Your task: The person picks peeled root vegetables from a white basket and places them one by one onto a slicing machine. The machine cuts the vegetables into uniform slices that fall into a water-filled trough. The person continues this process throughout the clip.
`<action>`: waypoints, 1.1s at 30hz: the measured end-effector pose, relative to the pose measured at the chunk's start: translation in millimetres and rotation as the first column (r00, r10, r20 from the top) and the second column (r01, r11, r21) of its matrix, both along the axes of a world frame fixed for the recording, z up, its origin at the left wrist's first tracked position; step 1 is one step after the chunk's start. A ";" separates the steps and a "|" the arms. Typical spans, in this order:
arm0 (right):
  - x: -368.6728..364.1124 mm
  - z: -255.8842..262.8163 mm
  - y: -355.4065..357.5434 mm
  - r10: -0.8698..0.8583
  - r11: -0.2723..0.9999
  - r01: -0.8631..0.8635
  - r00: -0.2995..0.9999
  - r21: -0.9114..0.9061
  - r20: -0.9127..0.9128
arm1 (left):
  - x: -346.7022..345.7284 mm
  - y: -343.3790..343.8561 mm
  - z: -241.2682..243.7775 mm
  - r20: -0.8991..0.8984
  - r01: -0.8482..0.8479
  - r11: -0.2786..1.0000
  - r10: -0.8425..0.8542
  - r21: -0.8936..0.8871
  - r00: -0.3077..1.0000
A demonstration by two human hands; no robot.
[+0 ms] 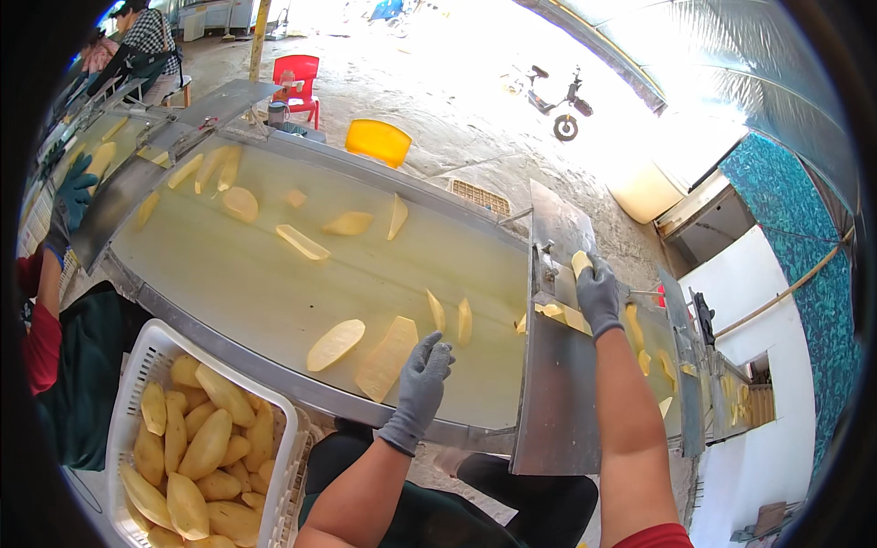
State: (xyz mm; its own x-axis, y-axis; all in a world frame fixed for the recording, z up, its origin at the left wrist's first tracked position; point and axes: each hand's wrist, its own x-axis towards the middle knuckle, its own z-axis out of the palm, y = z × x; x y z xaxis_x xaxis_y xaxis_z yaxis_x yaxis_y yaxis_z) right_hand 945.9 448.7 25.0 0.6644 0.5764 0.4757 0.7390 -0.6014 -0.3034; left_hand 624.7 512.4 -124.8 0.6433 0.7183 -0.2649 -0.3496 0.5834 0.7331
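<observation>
My right hand (598, 291), in a grey glove, grips a pale peeled tuber piece (581, 263) against the metal board (562, 219) that spans the trough. Beneath it, cut pieces (563, 314) lie in the board's gap. My left hand (423, 387), gloved too, is over the trough's near edge with fingers slightly bent and nothing in them. Beside its fingertips a broad flat slice (388, 357) lies in the cloudy water, and an oval piece (336, 345) is farther left. Two narrow slices, one of them a curved sliver (436, 310), float just beyond the hand.
A white plastic basket (291, 438) of peeled tubers stands at the lower left. More slices float in the metal trough (226, 335). A co-worker's gloved hand (77, 188) is at the left. A red chair (297, 79), a yellow chair (378, 142) and a crate (479, 195) stand beyond the trough.
</observation>
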 end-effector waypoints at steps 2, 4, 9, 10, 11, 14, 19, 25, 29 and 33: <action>-38.4 8.5 -11.9 0.041 0.999 -0.042 0.998 -0.028 -0.045 | -1.0 1.2 0.5 -0.011 -0.013 1.000 0.014 0.003 1.000; -68.6 4.5 -45.0 0.184 0.983 -0.185 0.979 0.006 0.093 | 0.1 0.1 2.8 -0.013 -0.004 1.000 0.004 0.006 1.000; -126.7 -9.8 -100.3 0.228 0.972 -0.211 0.956 -0.105 0.186 | 0.2 -6.6 2.6 -0.018 0.031 1.000 -0.030 0.003 0.999; -124.2 -8.9 -95.1 0.244 0.969 -0.230 0.950 -0.090 0.194 | 1.0 -8.8 2.0 -0.016 0.031 1.000 -0.031 -0.004 0.999; -117.7 -7.2 -83.4 0.247 0.969 -0.234 0.946 -0.085 0.210 | 2.3 -9.5 1.4 -0.016 0.028 1.000 -0.028 -0.012 0.999; -80.5 -11.9 -34.3 0.228 0.973 -0.210 0.929 -0.091 0.293 | 0.7 -6.0 1.0 -0.011 0.014 1.000 -0.014 -0.026 1.000; -8.5 -18.8 35.3 -0.058 0.967 0.066 0.997 -0.245 0.041 | -4.9 4.6 -5.6 -0.003 -0.035 0.998 0.035 -0.054 0.999; 29.8 -28.8 5.8 0.185 0.941 -0.165 0.982 -0.295 0.040 | 15.2 2.7 -45.0 -0.021 -0.072 0.991 0.075 0.109 0.997; -25.6 -25.7 -49.1 0.226 0.956 -0.214 0.974 -0.198 0.035 | 18.7 -10.8 -35.4 0.025 -0.075 0.983 0.071 0.165 0.997; -116.9 -27.2 -102.5 0.345 0.928 -0.314 0.928 -0.199 0.141 | -1.2 -21.6 -25.7 -0.007 -0.085 0.988 0.086 0.128 0.996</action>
State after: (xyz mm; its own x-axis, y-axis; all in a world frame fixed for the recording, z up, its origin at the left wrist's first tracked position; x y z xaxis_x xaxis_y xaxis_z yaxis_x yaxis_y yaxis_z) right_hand 829.0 346.2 -2.3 0.3405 0.8309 0.4400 0.9355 -0.3463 -0.0701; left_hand 623.6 490.8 -150.5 0.5753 0.7989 -0.1753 -0.3849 0.4536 0.8038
